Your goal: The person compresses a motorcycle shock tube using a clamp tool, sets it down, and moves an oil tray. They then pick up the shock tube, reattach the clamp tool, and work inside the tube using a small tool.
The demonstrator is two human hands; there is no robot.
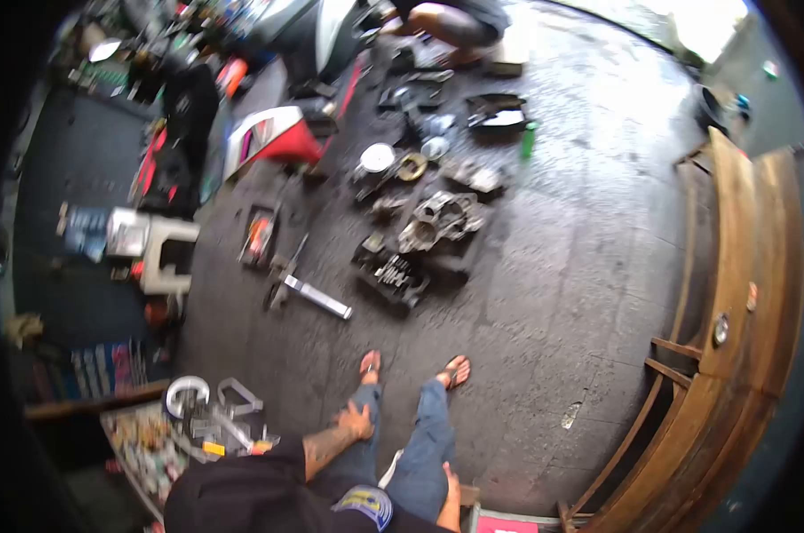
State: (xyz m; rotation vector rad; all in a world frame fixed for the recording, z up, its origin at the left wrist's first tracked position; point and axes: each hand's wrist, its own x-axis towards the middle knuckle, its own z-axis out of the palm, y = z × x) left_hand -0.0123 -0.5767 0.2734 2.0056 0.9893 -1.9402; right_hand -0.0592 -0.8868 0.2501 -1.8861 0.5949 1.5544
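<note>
My left hand (357, 420) rests on the left leg of my blue jeans (424, 435), fingers spread, holding nothing. Along the outer side of my right thigh lies my right hand (452, 487), seemingly flat, with nothing visible in it; its fingers show only in part. Both feet, in sandals, stand on the dark floor. Beyond them on the floor is a group of greasy metal engine parts, among them a pale engine casing (442, 219) and a dark metal block (390, 274). A silver bar-shaped thing (318, 297) lies nearer, out of reach of both hands.
A wooden bench (730, 258) runs along the right. To the left are a white plastic stool (164, 258), a tray with orange-handled things (259, 235) and a cluttered low table (109, 426). A red-and-white motorcycle panel (282, 140) and another person's arm (451, 25) appear at the top.
</note>
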